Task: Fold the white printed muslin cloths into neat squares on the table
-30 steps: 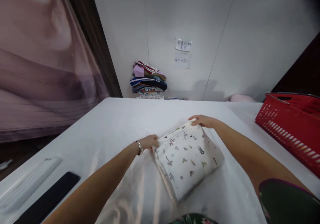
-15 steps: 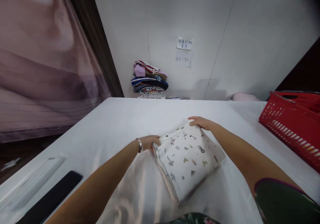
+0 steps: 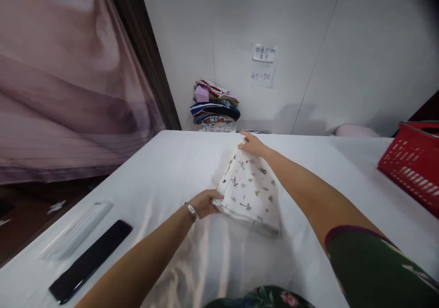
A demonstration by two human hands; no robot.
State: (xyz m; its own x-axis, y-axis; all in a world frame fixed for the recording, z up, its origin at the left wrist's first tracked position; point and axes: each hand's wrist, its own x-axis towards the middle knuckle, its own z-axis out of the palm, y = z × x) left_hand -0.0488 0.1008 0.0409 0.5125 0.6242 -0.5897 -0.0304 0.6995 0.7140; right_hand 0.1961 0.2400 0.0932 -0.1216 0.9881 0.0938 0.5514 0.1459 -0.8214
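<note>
A folded white cloth with small printed figures is raised off the white table and tilted, its far end higher than its near end. My left hand, with a bracelet at the wrist, is closed on the cloth's near left corner. My right hand pinches the far corner, stretched out toward the back edge of the table.
A stack of folded coloured clothes sits at the back against the wall. A red plastic basket stands at the right edge. A black flat device and a white flat object lie at the near left.
The cloth lay flat on the table; both hands have lifted and carried it forward toward the back, with the right hand reaching farther away. The view has shifted right.
</note>
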